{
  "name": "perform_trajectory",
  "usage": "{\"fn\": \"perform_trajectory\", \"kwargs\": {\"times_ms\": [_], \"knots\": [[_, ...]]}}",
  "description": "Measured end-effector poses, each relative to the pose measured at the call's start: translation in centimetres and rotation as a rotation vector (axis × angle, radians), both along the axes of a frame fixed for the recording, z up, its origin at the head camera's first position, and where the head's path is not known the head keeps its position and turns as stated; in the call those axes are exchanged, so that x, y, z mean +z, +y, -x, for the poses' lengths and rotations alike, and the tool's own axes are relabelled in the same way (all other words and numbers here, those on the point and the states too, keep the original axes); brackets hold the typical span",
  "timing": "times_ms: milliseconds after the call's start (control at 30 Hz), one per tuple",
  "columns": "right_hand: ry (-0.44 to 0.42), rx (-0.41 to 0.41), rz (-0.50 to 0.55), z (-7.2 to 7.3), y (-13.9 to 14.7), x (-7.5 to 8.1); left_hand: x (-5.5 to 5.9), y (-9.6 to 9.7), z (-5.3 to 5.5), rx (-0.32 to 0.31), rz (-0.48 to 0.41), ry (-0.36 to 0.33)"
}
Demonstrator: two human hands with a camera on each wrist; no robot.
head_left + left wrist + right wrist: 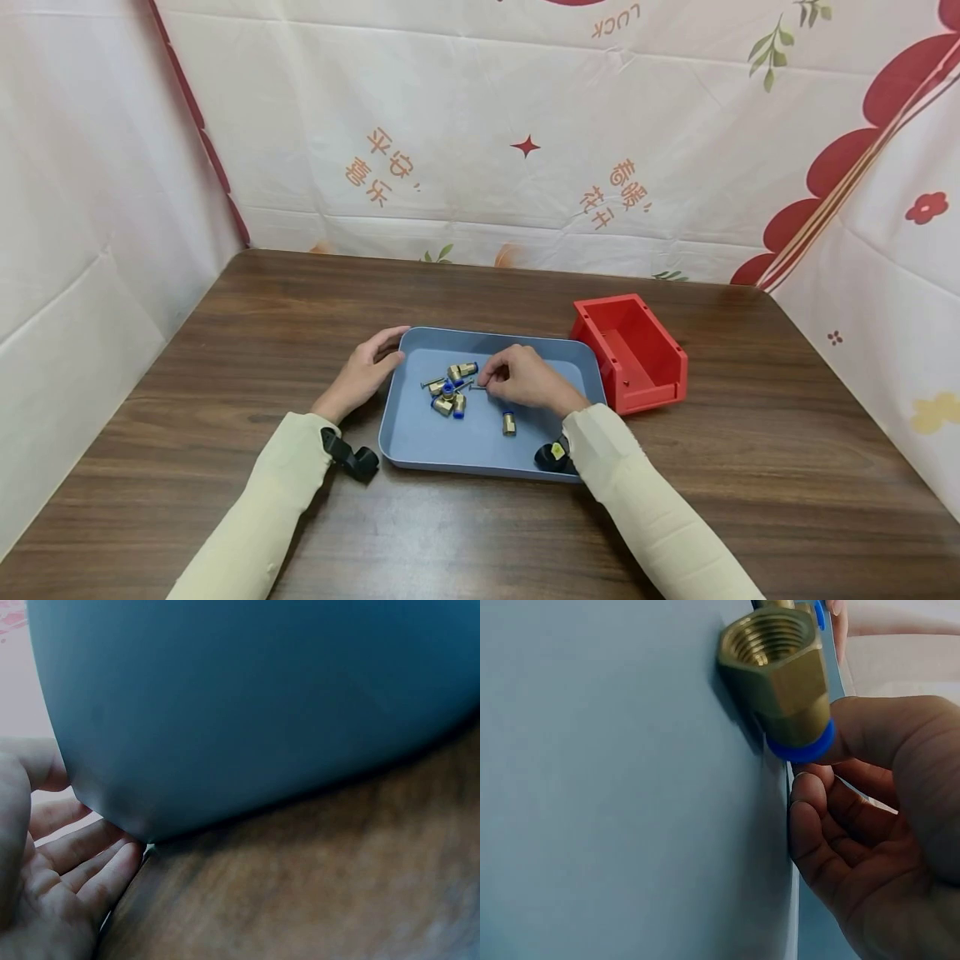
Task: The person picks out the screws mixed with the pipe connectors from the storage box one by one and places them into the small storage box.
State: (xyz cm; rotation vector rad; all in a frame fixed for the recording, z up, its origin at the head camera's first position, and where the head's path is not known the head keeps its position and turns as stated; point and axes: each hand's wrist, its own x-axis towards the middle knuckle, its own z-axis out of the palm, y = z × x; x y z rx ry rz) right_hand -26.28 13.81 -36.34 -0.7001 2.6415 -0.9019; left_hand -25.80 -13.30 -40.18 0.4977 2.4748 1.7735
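Observation:
My right hand (528, 379) is over the blue-grey tray (450, 442), its thumb and fingertips pinching a small screw (477, 387). Just left of it lies a loose heap of brass push-in fittings (443, 406) with blue collars, mixed with a few screws (432, 382). One brass fitting (509, 423) lies apart, nearer the front; in the right wrist view this fitting (795, 690) covers part of the fingertips. At the tray's left side, my left hand (360, 379) rests with extended fingers against the outer wall near the far corner. The left wrist view has its fingers (90, 847) touching the tray's outside.
A red plastic bin (630, 350) stands just right of the tray, close to its far right corner. Both lie on a dark wooden table (750, 467). Printed white cloth (480, 150) hangs behind the table and along its sides.

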Motion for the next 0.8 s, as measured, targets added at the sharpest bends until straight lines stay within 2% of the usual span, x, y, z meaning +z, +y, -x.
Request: {"fn": "perform_trajectory", "kwargs": {"times_ms": [400,800], "knots": [[0.002,0.006,0.008,-0.02,0.08,0.11,0.06,0.07,0.01,-0.002,-0.006,-0.002],[0.064,-0.027,-0.025,-0.22,0.66,0.93,0.12,0.05,-0.01,-0.003,0.0,0.002]]}}
